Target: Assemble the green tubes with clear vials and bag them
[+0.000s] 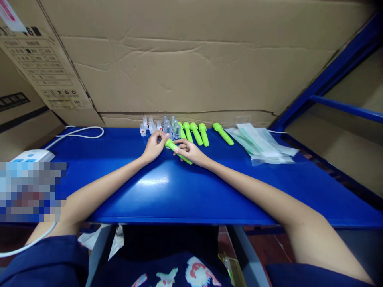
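left grip [154, 147], right grip [193, 153], green handle [171, 145] between

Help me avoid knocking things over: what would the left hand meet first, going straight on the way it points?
Beyond the bright green plastic stick at its fingertips, the left hand would probably first meet the clear, domed plastic caps, though depth is hard to judge.

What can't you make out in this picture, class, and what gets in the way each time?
Head view: part of the held green piece, covered by the right hand.
Head view: the leftmost loose green piece, partly behind clear caps.
Head view: the near part of the power strip, hidden by a pixelated patch.
Head view: the small print at left, too small and blurred.
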